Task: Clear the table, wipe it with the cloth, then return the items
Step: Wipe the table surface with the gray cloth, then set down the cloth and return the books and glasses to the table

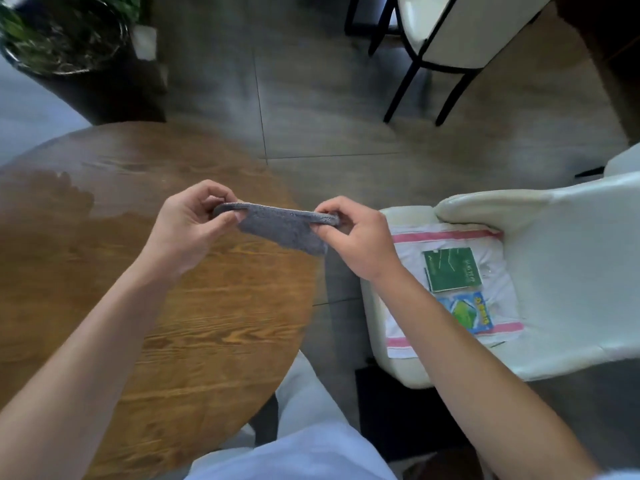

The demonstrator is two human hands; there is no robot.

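A folded grey cloth (280, 228) hangs stretched between both hands above the right edge of the round wooden table (104, 271). My left hand (188, 225) pinches its left end and my right hand (356, 237) pinches its right end. On the cream chair (571, 271) to the right lies a white towel with pink stripes (446, 237). A green booklet (452, 269) and a blue and green packet (465, 313) rest on that towel.
A potted plant in a dark planter (65, 39) stands on the floor beyond the table at the upper left. Another cream chair with black legs (443, 39) stands at the upper right. Grey tiled floor lies between them.
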